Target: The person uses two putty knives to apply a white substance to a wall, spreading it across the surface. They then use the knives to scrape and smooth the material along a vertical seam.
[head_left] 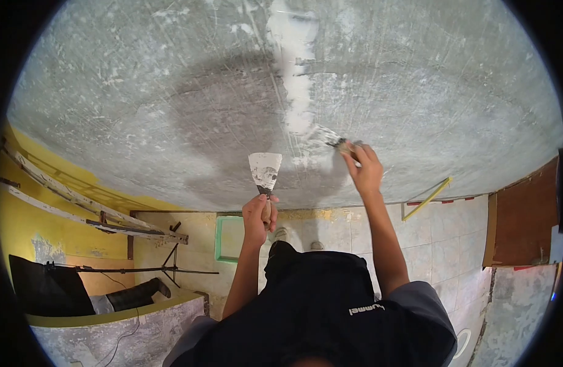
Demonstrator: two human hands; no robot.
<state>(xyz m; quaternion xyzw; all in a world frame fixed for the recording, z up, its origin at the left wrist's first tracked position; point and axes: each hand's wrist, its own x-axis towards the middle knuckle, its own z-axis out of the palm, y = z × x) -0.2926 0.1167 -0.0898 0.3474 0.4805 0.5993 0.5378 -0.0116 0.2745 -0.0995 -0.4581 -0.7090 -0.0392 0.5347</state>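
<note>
A rough grey wall (416,98) fills the upper view, with a vertical strip of white filler (298,92) down its middle. My left hand (257,214) is closed round the wooden handle of a putty knife (265,170), whose wide blade points up and is smeared with white. In my right hand (365,168) is a second putty knife (337,144), gripped by its handle. Its blade lies at the wall, just right of the strip's lower end, and is seen nearly edge-on. Thin white smears show beside that blade.
A green-rimmed tray (218,238) stands on the tiled floor near the wall's foot. To the left are a paint-spotted ladder (79,211) and a black tripod stand (171,267). A yellow bar (428,199) leans at right, near a brown wooden panel (523,214).
</note>
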